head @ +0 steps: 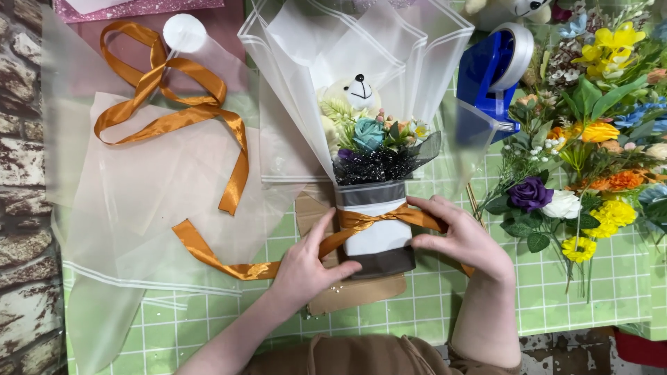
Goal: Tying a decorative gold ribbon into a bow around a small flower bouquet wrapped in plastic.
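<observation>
Orange ribbon (361, 221) around the bouquet's wrapped base (375, 236), pinched by left hand (306, 267) and right hand (462, 239) fingers.

Bouquet (372, 201) centre, ribbon (174, 118) left, loose flowers (590, 160) right.

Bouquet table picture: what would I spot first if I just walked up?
Probably the small bouquet in the middle, with a white teddy bear peeking out of its clear wrapping. Both hands, left hand and right hand, pinch an orange satin ribbon knotted around it, and the ribbon loops away to the upper left. At the right edge lies a bright heap of artificial flowers.
</observation>
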